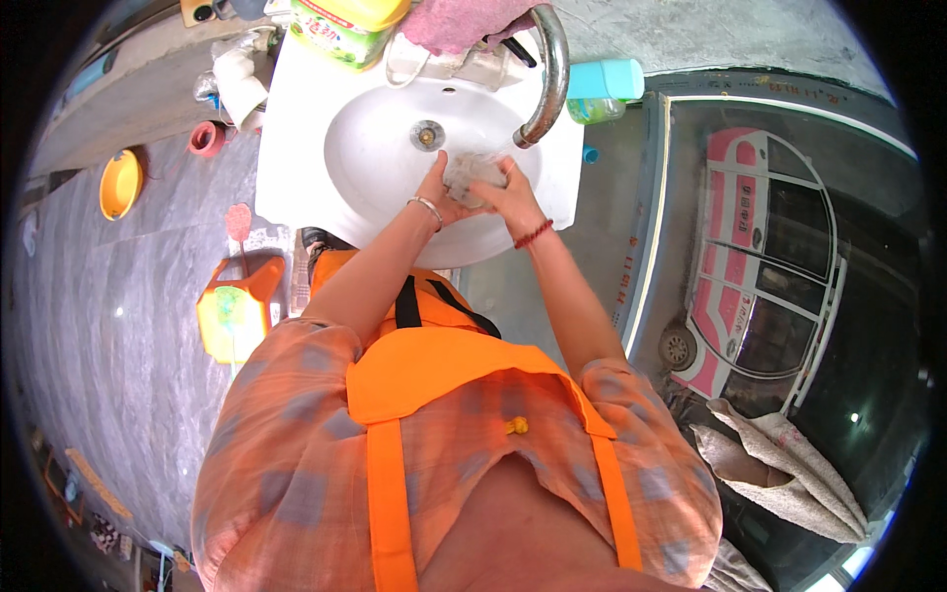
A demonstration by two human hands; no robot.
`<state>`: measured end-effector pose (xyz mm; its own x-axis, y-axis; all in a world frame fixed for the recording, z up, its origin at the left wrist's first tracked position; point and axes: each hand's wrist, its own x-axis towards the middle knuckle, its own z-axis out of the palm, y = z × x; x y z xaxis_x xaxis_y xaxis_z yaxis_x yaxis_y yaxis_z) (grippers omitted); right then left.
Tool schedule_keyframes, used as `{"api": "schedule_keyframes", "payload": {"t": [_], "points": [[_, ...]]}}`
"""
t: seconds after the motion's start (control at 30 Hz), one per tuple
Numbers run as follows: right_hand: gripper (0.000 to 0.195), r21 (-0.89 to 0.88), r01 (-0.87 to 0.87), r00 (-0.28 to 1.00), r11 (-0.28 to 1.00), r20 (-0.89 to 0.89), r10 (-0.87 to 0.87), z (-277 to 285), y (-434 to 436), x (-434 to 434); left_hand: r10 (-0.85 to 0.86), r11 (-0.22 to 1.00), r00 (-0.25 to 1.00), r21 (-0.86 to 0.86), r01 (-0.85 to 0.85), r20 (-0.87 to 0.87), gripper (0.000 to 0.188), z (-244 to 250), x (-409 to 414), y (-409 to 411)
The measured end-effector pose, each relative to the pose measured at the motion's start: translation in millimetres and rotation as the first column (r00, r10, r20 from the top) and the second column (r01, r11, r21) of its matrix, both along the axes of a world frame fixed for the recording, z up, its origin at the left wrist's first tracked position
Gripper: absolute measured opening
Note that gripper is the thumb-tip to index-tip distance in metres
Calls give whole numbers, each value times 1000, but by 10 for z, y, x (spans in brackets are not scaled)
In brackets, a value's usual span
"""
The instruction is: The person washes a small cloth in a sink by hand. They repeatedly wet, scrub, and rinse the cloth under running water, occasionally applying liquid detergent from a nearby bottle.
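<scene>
A pale grey, wet-looking bundle (475, 170), too blurred to name exactly, is held between both my hands over the near right part of a white washbasin (362, 174). My left hand (444, 194), with a silver bangle at the wrist, cups it from the left and below. From the right, my right hand (512, 196) grips it with bent fingers; a red bead bracelet circles that wrist. Just above hangs the spout of a curved metal faucet (555, 74), with water seeming to fall onto the bundle. The metal drain (427, 136) is visible beyond my left hand.
A yellow-and-green detergent package (344, 33), a pink cloth (466, 26) and a light-blue container (607, 78) stand along the basin's back. An orange plastic stool (244, 296) and a yellow basin (120, 185) are leftward. Right are a glass panel (607, 222) and a draped towel (792, 473).
</scene>
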<state>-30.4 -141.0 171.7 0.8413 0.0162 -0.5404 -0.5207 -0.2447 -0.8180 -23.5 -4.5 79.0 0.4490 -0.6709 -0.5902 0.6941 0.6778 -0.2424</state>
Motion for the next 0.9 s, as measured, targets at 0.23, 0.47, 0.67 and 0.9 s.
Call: {"api": "schedule_keyframes", "payload": {"t": [0.23, 0.47, 0.67, 0.9], "points": [[41, 17, 37, 999, 999, -3, -37, 244, -119, 21, -111, 991, 948, 101, 84, 298, 58, -232, 73, -67], [57, 190, 121, 982, 974, 120, -145, -362, -207, 435, -293, 956, 846, 104, 276, 445, 47, 185, -56, 96], [75, 859, 304, 951, 411, -300, -78, -260, 76, 274, -21, 974, 950, -209, 90, 312, 45, 730, -149, 118], [18, 456, -150, 948, 877, -185, 258, -168, 43, 709, -266, 960, 852, 40, 278, 452, 33, 380, -47, 115]]}}
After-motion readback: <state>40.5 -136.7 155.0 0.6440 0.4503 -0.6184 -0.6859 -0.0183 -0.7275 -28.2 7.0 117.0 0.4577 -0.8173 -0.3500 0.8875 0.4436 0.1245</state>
